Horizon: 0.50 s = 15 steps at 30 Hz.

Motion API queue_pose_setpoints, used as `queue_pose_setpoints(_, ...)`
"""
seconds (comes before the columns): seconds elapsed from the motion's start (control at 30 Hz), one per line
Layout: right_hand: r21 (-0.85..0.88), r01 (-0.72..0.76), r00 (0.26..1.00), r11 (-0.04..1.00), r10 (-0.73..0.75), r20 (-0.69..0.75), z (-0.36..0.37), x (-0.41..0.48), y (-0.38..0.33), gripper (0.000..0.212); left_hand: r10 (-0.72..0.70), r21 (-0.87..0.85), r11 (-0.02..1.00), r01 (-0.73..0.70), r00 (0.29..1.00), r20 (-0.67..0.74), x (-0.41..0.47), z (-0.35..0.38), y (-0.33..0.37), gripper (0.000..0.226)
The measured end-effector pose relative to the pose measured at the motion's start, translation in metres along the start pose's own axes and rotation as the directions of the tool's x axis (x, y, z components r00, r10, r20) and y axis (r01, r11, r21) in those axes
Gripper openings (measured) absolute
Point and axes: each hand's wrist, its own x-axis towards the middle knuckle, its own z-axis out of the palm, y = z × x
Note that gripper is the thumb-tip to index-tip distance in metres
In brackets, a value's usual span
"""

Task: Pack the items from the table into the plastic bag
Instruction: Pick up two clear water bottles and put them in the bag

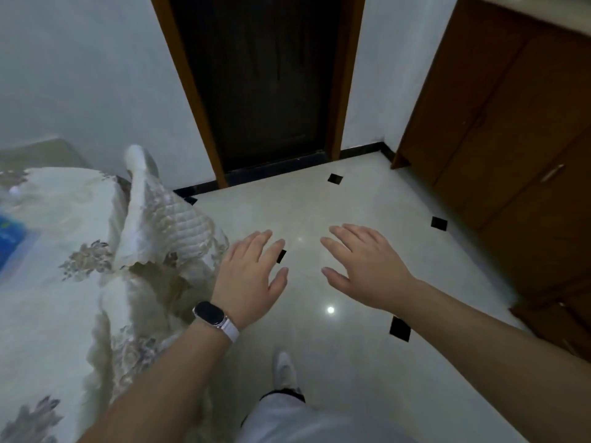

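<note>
Both my hands are stretched out over the glossy tiled floor, palms down, fingers apart, holding nothing. My left hand, with a watch on its wrist, hovers just right of the table's corner. My right hand is a short way to its right. The table, covered with a white embroidered cloth, fills the left side. A blurred blue packet lies on it at the far left edge. No plastic bag is in view.
A chair with a quilted white cover stands pushed against the table's corner. A dark door in a brown frame is straight ahead. Brown wooden cabinets line the right side. My foot is on the floor below.
</note>
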Motion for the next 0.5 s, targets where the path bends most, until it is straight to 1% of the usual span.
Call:
queue_pose_setpoints(0.07,-0.014,-0.008,1.000,1.000,0.009,0.027,-0.002,0.041,0.009,0.056,-0.002,-0.025,1.000,0.002,1.000,-0.011,0.035,0.006,-0.024,0.047)
queue_pose_setpoints(0.17,-0.036,-0.014,0.999,0.999,0.015,0.029,-0.006,0.102,0.019,0.056,0.007,-0.053,0.999,-0.009,0.999,-0.050,0.083,0.011,-0.059,0.047)
queue_pose_setpoints(0.3,-0.046,-0.007,1.000,0.999,0.008,0.029,-0.006,0.170,0.037,0.055,-0.002,-0.038,0.999,0.001,1.000,-0.025,0.145,0.016,-0.098,0.048)
queue_pose_setpoints(0.4,-0.033,-0.002,1.000,0.999,0.002,0.020,-0.001,0.207,0.054,0.056,0.012,-0.024,1.000,-0.012,0.999,-0.034,0.181,0.020,-0.116,0.048)
queue_pose_setpoints(0.5,-0.008,0.019,1.000,1.000,-0.019,0.020,0.008,0.247,0.076,0.056,0.005,0.005,1.000,-0.005,1.000,0.001,0.219,0.028,-0.130,0.049)
